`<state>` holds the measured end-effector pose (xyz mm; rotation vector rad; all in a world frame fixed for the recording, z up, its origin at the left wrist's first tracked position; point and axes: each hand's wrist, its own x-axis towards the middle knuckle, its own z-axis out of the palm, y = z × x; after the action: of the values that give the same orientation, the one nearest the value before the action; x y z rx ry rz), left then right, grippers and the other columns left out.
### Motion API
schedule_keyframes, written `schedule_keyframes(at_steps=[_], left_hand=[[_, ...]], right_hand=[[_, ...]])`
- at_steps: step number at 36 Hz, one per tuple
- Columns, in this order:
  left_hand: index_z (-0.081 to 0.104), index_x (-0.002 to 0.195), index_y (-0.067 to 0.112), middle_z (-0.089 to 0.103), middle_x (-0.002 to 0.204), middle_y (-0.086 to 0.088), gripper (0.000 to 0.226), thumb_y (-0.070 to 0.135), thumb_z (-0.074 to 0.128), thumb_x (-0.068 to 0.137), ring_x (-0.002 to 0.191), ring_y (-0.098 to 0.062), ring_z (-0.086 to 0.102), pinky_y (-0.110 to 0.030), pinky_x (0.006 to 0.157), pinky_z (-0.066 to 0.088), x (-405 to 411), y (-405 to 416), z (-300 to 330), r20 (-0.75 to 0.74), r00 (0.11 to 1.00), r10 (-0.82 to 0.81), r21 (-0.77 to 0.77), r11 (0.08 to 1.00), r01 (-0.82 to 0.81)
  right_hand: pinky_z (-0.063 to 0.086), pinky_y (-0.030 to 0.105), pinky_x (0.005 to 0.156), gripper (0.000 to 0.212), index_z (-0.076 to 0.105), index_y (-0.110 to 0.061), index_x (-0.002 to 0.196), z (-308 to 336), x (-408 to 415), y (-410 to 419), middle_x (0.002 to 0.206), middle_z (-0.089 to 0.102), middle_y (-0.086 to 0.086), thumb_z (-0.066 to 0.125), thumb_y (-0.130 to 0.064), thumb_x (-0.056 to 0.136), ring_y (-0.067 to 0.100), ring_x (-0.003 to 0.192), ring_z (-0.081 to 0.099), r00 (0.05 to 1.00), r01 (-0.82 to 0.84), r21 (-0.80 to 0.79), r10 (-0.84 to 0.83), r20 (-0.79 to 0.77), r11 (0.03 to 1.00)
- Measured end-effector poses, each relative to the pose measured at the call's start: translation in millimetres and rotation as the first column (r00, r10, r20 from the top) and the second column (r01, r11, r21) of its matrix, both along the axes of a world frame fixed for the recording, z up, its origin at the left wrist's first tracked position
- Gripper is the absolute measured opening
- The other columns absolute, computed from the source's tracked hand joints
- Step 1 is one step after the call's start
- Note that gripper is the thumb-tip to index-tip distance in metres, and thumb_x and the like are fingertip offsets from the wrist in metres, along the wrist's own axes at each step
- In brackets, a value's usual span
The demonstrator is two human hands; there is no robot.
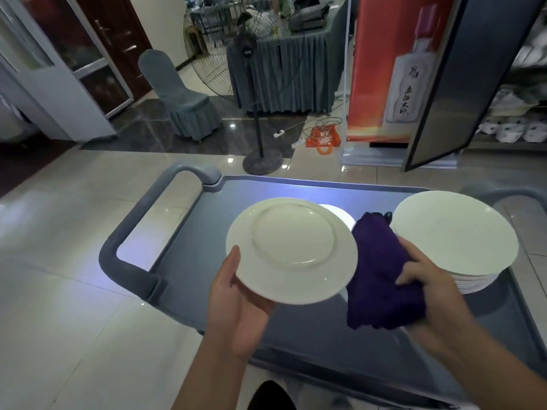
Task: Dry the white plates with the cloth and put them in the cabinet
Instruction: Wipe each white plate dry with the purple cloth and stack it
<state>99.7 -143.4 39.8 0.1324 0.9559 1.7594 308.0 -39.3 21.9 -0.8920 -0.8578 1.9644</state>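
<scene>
My left hand (236, 300) grips a white plate (291, 250) by its near-left rim and holds it above the grey cart (189, 250), its underside ring facing up. A purple cloth (381, 276) is bunched in my right hand (426, 279), just right of that plate and apart from it. A stack of several white plates (455, 232) rests on the cart's right side, behind the cloth. Another white plate (340, 216) peeks out from under the held one. The cabinet (515, 113) stands at the upper right with its dark door (461, 84) swung open.
White bowls and dishes fill the cabinet shelves. Beyond the cart stand a floor fan (257, 119), a covered chair (180, 96), a draped table, a red banner (393, 66) and an orange bag (322, 137) with cables on the tiled floor. The cart's handle (142, 220) sticks out left.
</scene>
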Motion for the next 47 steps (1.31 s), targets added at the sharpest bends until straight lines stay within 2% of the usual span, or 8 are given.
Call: schedule_keyframes(at_steps=[4, 11, 16, 20, 25, 31, 38, 47], left_hand=[[0.062, 0.136, 0.018, 0.071, 0.128, -0.012, 0.043, 0.038, 0.042, 0.104, 0.106, -0.029, 0.073, -0.047, 0.076, 0.064, -23.7, -1.3, 2.7, 0.001, 0.999, -0.043, -0.051, 0.998, 0.043], [0.059, 0.14, 0.013, 0.069, 0.131, -0.013, 0.057, 0.028, 0.065, 0.086, 0.113, -0.028, 0.07, -0.045, 0.088, 0.06, -49.5, 10.5, 11.7, -0.031, 0.987, -0.158, -0.159, 0.976, 0.151], [0.054, 0.145, 0.011, 0.062, 0.141, -0.018, 0.065, 0.013, 0.068, 0.082, 0.13, -0.035, 0.059, -0.049, 0.106, 0.049, -71.4, 22.4, 22.5, -0.038, 0.972, -0.231, -0.025, 0.973, 0.231], [0.06, 0.139, 0.012, 0.067, 0.132, -0.017, 0.061, 0.011, 0.062, 0.078, 0.114, -0.03, 0.069, -0.04, 0.091, 0.06, -95.7, 27.7, 30.8, -0.058, 0.967, -0.247, 0.039, 0.968, 0.25], [0.064, 0.132, 0.015, 0.071, 0.125, -0.017, 0.058, 0.009, 0.062, 0.075, 0.103, -0.028, 0.072, -0.035, 0.076, 0.062, -115.3, 36.9, 34.5, -0.111, 0.947, -0.302, 0.059, 0.949, 0.309], [0.075, 0.118, 0.018, 0.07, 0.126, -0.019, 0.05, 0.005, 0.068, 0.07, 0.104, -0.03, 0.072, -0.036, 0.078, 0.062, -132.2, 55.5, 26.7, -0.088, 0.913, -0.398, 0.074, 0.911, 0.405], [0.078, 0.114, 0.024, 0.071, 0.125, -0.016, 0.058, 0.018, 0.078, 0.056, 0.105, -0.029, 0.072, -0.036, 0.08, 0.062, -146.8, 76.6, 19.6, -0.117, 0.86, -0.497, 0.098, 0.856, 0.508], [0.077, 0.115, 0.019, 0.071, 0.123, -0.019, 0.061, 0.019, 0.078, 0.054, 0.103, -0.032, 0.073, -0.039, 0.078, 0.063, -142.5, 87.0, 3.2, -0.009, 0.811, -0.585, 0.117, 0.805, 0.582]], right_hand=[[0.047, 0.042, 0.079, 0.067, 0.063, -0.011, 0.129, 2.3, -5.6, 20.6, 0.132, 0.062, 0.024, 0.033, 0.004, 0.071, 0.037, 0.099, 0.06, 1.0, 0.024, -0.103, -0.022, 0.018, 0.994], [0.044, 0.035, 0.084, 0.081, 0.058, -0.051, 0.129, 52.9, -65.9, 56.1, 0.134, 0.059, -0.01, 0.046, -0.008, 0.061, 0.013, 0.107, 0.057, 0.904, -0.201, 0.577, -0.077, 0.42, 0.791], [0.005, 0.042, 0.123, 0.084, 0.035, -0.046, 0.15, 86.7, -125.0, 62.9, 0.158, 0.028, -0.026, 0.041, -0.016, 0.072, 0.002, 0.152, 0.002, 0.515, -0.812, 0.525, -0.109, 0.85, 0.254], [0.017, 0.051, 0.118, 0.079, 0.026, -0.042, 0.155, 104.0, -155.0, 59.9, 0.161, 0.027, -0.018, 0.05, -0.021, 0.083, 0.022, 0.149, 0.018, 0.255, -0.927, 0.349, -0.458, 0.852, 0.134], [0.05, 0.043, 0.089, 0.067, 0.031, -0.033, 0.153, 104.4, -192.2, 39.4, 0.145, 0.046, -0.015, 0.058, -0.034, 0.091, 0.024, 0.116, 0.051, 0.259, -0.807, 0.472, -0.506, 0.823, 0.354], [0.045, 0.035, 0.063, 0.059, 0.043, -0.023, 0.143, 86.4, -218.8, 55.3, 0.13, 0.06, -0.006, 0.065, -0.022, 0.089, 0.026, 0.101, 0.058, 0.059, -0.761, 0.46, -0.658, 0.751, 0.458], [0.048, 0.037, 0.09, 0.05, 0.047, -0.027, 0.146, 84.3, -210.2, 69.8, 0.148, 0.048, -0.011, 0.053, -0.016, 0.099, 0.023, 0.117, 0.056, 0.185, -0.61, 0.527, -0.541, 0.821, 0.592], [0.042, 0.02, 0.081, 0.045, 0.056, -0.031, 0.141, 51.3, -174.6, 47.4, 0.121, 0.042, -0.012, 0.049, -0.011, 0.101, 0.014, 0.093, 0.052, 0.151, -0.293, 0.557, -0.537, 0.83, 0.777]])
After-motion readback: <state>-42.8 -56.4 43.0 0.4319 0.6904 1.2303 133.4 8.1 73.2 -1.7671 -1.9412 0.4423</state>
